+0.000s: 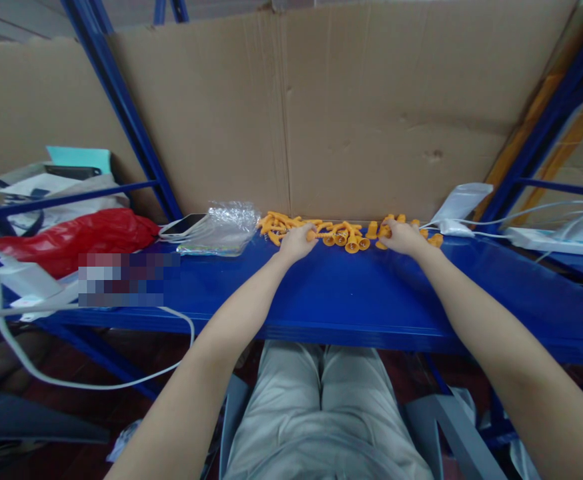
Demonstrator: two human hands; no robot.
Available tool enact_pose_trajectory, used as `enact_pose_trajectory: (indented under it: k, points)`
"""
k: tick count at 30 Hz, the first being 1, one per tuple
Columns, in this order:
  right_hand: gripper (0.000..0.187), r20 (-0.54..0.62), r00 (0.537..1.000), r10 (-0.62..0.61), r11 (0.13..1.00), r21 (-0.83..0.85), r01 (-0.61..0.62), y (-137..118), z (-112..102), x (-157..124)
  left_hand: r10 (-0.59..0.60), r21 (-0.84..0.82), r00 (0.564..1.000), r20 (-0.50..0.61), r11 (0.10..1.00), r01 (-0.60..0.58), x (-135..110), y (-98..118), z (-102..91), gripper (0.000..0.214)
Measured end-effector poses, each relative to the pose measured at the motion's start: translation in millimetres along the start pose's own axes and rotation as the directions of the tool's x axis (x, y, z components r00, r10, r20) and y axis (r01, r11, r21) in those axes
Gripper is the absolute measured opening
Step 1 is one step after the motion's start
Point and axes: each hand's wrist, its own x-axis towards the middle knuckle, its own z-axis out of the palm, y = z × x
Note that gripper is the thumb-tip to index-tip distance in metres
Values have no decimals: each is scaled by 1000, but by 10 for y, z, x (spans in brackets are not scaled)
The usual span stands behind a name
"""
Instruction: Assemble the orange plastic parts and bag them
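My left hand (297,244) is closed around an orange plastic piece with a rounded end and a twisted stem (312,235). Beside it, at the back of the blue table, lies a heap of orange branch-like plastic pieces (276,221). Several orange bell-shaped pieces (352,244) lie between my two hands, their wide mouths facing me. Further right, my right hand (402,236) reaches into a group of small orange cup-shaped pieces (436,240). Its fingers are bent around one orange cup-shaped piece (382,244), partly hidden by them.
A cardboard sheet (371,120) stands behind the blue table (341,293). Left are a clear plastic bag (231,230), a phone (185,225), a red bag (86,237) and white cables (96,385). A white packet (464,203) and power strip (561,241) lie right, near blue posts.
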Motion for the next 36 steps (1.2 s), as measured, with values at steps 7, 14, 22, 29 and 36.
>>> enact_pose_trajectory:
  k: [7, 14, 22, 29, 36]
  points:
    - [46, 45, 998, -52, 994, 97, 48, -19, 61, 43, -4, 18, 1000, -1, 1000, 4, 8, -14, 12, 29]
    - [25, 170, 982, -86, 975, 217, 48, 48, 180, 101, 2, 8, 1000, 25, 1000, -2, -2, -2, -12, 30]
    - [31, 66, 992, -111, 964, 248, 91, 42, 225, 104, 5, 8, 1000, 6, 1000, -5, -9, 14, -15, 30]
    - [41, -91, 956, -280, 924, 243, 294, -87, 140, 59, 38, -34, 999, 23, 999, -37, -13, 9, -12, 31]
    - [45, -176, 909, -377, 880, 238, 411, -211, 127, 23, 43, -52, 999, 32, 998, -42, -16, 18, -3, 34]
